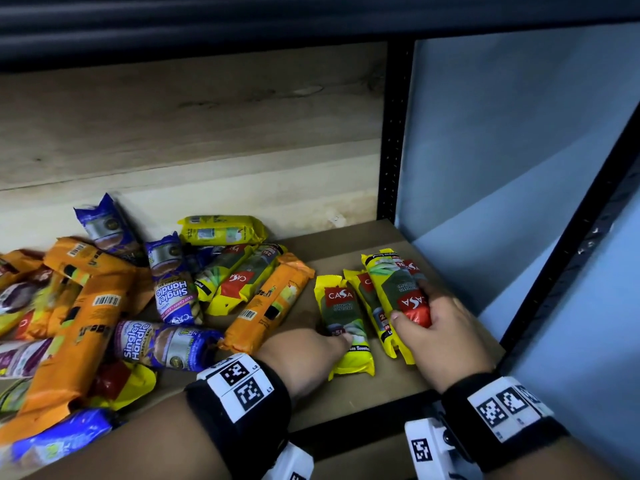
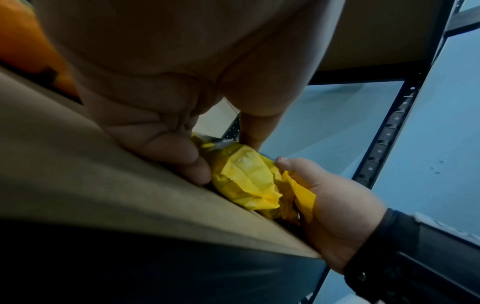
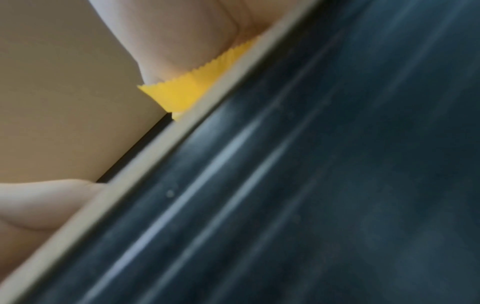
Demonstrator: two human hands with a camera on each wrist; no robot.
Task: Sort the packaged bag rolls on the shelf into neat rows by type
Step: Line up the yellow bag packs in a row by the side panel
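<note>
Three yellow CASA bag-roll packs lie side by side at the right of the shelf board [image 1: 349, 247]. My left hand [image 1: 332, 337] grips the leftmost yellow pack [image 1: 341, 313] near its front end; in the left wrist view the thumb [image 2: 182, 158] and a finger clamp that pack's crimped end [image 2: 244, 181]. My right hand [image 1: 415, 306] holds the rightmost yellow pack [image 1: 391, 278], thumb on its left side, fingers over its red label. The middle yellow pack [image 1: 369, 299] lies between them, partly under the right one. The right wrist view shows only a yellow crimped edge [image 3: 179, 92].
A mixed heap fills the shelf's left half: orange packs [image 1: 273, 303], purple-blue Singlet Handle packs [image 1: 166, 344] and more yellow packs [image 1: 221, 232]. A black upright post [image 1: 391, 133] and a pale blue wall [image 1: 502, 150] bound the right. The shelf's dark front rail [image 1: 363, 434] runs below my wrists.
</note>
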